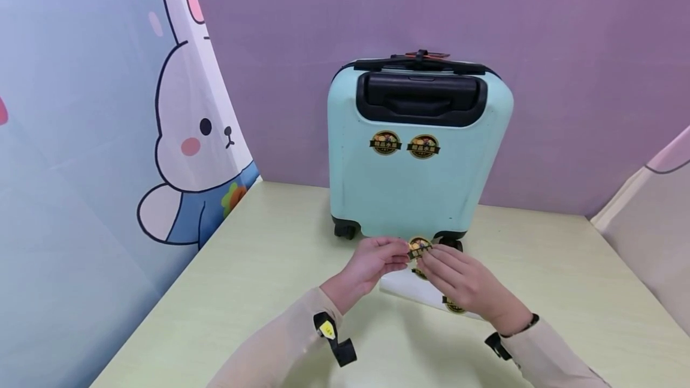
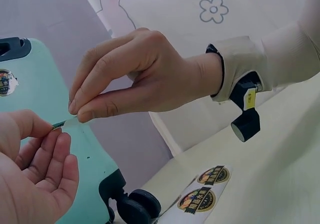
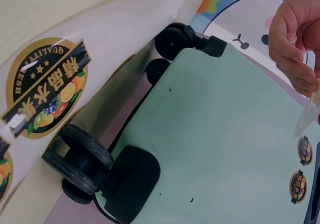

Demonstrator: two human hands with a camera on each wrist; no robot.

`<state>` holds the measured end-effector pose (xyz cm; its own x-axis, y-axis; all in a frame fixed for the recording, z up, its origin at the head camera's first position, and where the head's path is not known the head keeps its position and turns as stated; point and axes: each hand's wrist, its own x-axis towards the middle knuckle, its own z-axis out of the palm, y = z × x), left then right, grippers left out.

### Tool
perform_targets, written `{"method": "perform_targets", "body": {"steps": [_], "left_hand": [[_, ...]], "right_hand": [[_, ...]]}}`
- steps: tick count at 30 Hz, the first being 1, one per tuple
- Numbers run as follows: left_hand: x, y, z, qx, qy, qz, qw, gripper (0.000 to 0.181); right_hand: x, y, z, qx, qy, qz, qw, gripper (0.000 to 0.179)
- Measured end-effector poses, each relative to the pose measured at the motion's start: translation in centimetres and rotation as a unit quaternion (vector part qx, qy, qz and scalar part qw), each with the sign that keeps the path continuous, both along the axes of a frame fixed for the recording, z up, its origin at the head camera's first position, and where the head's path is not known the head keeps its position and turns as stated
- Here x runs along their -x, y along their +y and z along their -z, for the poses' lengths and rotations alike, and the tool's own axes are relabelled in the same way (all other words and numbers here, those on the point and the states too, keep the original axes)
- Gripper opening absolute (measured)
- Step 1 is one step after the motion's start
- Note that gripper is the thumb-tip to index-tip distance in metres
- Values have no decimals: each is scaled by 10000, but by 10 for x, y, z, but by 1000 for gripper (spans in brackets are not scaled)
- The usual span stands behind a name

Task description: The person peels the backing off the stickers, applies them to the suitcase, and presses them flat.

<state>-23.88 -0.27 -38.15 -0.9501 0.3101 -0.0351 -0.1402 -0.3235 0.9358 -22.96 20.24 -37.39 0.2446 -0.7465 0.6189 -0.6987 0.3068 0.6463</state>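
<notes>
Pinching one round sticker (image 1: pixel 418 246): left hand (image 1: pixel 374 261) and right hand (image 1: pixel 468 282), each grip closed on it from its own side. Sticker held before mint suitcase (image 1: pixel 404 187), above sticker sheet (image 1: pixel 401 285) on counter (image 1: pixel 259 268).

Glossy sticker sheet (image 3: pixel 125 23), probably paper

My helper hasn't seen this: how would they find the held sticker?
Find the mint suitcase before the purple backdrop. In front of its lower edge, the left hand and right hand pinch a round black and gold sticker. Unlike the pair on the suitcase and those on the white sheet, it is held in midair.
</notes>
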Motion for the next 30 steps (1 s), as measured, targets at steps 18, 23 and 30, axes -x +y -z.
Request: {"method": "perform_targets", "body": {"steps": [18, 23, 30], "left_hand": [[11, -17, 2, -48, 40, -114, 9999, 20], [11, -19, 1, -65, 81, -106, 9999, 19], [11, -21, 0, -14, 90, -92, 9999, 16]], "right_hand": [[7, 2, 2, 1020, -1094, -478, 9876, 30], [12, 4, 5, 1466, -1387, -401, 9786, 33], [14, 5, 12, 2056, -1902, -64, 9600, 39]]}}
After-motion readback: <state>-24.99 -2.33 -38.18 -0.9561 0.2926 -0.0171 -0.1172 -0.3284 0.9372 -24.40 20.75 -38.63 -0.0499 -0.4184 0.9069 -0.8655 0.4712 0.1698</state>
